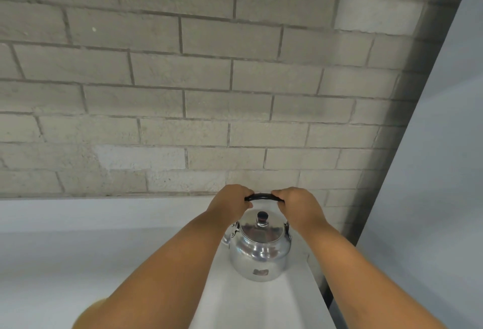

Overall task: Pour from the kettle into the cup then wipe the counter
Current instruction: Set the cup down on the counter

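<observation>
A shiny steel kettle (260, 250) with a dark lid knob stands upright on the white counter (78, 263), close to the back wall. Its black arched handle (262, 196) rises over the lid. My left hand (230, 199) grips the handle's left end and my right hand (298, 203) grips its right end. The spout points left and is mostly hidden behind my left forearm. No cup or cloth is in view.
A grey brick wall (183, 80) rises right behind the counter. A pale panel (439, 171) slants along the right side, with a dark gap beside the counter's right edge (322, 294). Open counter surface stretches to the left of the kettle.
</observation>
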The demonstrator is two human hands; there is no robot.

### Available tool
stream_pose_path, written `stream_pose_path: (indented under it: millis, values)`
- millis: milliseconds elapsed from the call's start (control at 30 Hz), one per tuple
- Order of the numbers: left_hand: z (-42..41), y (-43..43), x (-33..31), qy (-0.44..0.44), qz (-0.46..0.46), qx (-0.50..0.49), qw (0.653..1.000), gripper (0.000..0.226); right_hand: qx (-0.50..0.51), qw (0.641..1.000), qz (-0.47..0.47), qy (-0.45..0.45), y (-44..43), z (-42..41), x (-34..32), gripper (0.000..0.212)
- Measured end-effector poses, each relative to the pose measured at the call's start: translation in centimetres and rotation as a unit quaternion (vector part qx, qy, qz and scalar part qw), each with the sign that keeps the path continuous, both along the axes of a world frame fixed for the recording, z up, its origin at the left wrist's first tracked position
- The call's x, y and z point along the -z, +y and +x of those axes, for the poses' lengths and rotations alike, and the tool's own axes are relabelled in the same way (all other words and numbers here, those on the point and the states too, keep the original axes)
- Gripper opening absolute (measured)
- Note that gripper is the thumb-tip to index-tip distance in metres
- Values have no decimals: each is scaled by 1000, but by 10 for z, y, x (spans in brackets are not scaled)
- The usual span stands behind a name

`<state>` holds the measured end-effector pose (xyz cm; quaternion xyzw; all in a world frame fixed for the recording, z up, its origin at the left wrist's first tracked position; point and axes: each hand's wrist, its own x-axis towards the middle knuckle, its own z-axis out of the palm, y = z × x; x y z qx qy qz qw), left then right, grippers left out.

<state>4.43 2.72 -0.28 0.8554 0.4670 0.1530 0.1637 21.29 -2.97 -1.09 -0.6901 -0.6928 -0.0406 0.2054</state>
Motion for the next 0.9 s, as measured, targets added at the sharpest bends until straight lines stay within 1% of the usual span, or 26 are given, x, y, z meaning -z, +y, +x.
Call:
stream_pose_path:
  millis: [67,167,267,333,400,500,600,667,733,767,833,900]
  values:
    - [0,2,4,-20,-9,-11,1000,20,1,1000,15,11,2,1,7,37]
    - [1,3,8,-39,-23,-27,999,21,15,999,2,37,2,1,10,38]
    - [-4,1,9,-43,-34,-26,998,47,9,997,-29,74,-2,0,6,48]
    - [-11,-4,4,-76,-45,-32,996,55,0,994,-36,100,-7,-4,1,53]
    - [-22,-15,-2,-124,-62,-37,990,52,-1,991,-29,133,-14,-10,-3,53]
    - [-47,-48,-12,-207,-97,-53,972,38,-17,985,-3,170,-30,-31,-12,44]
    - [-87,-99,-14,-288,-110,-75,948,25,-69,979,23,192,-53,-67,-23,31]
    - [-125,-139,-10,-313,-99,-96,940,15,-113,972,21,203,-71,-100,-30,22]
    - [-167,-181,-1,-325,-97,-137,931,7,-169,961,-1,217,-90,-140,-37,22]
    - [-189,-202,5,-341,-98,-165,920,6,-204,955,-14,215,-98,-161,-39,24]
    - [-233,-239,21,-371,-92,-233,894,7,-272,939,-48,203,-113,-207,-41,24]
    - [-275,-272,38,-395,-87,-310,860,8,-322,920,-93,205,-127,-254,-39,19]
